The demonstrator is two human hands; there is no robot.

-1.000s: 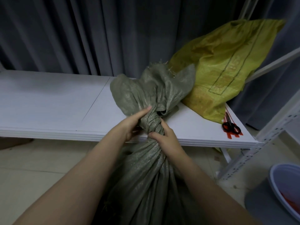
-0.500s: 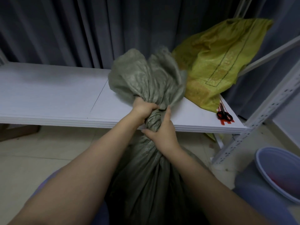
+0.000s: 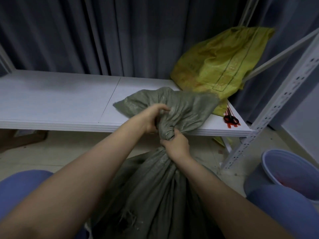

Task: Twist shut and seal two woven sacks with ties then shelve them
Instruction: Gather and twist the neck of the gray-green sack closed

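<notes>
Head view: left hand [image 3: 151, 118] and right hand [image 3: 176, 145] both clench the grey sack's [image 3: 155, 187] twisted neck beside the shelf [image 3: 51, 104].

Right grip [image 3: 176, 147] clutches seemingly twisted sack [image 3: 187, 109].

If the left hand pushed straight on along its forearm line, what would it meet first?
The grey sack: its loose top, which the left hand grips just above the twist. Past that fabric, probably the yellow sack on the shelf, though depth is unclear.
</notes>
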